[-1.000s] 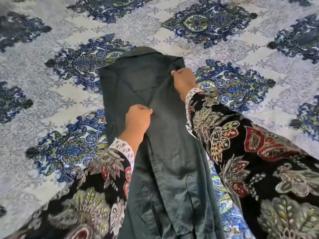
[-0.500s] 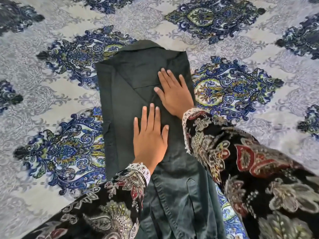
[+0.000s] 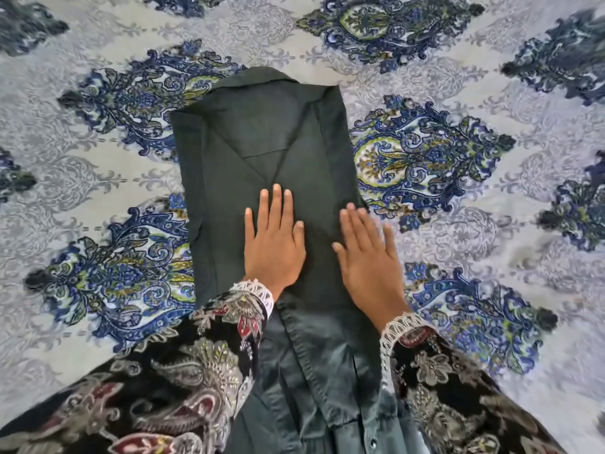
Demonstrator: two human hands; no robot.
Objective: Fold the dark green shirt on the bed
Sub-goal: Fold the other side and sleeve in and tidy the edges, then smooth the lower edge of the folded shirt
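Shirt: the dark green shirt (image 3: 262,152) lies on the bed (image 3: 491,240) as a long narrow strip, both sides folded inward, collar end beyond your fingertips, hem running back between your wrists.
Left hand: your left hand (image 3: 273,244) lies flat on the middle of the strip, fingers straight and close together, palm down on the cloth.
Right hand: your right hand (image 3: 368,260), just to the right of the left, is flat and slightly blurred, fingers straight, resting along the strip's right edge.
Sleeves: your patterned sleeves (image 3: 183,371) end in lace cuffs at both wrists.
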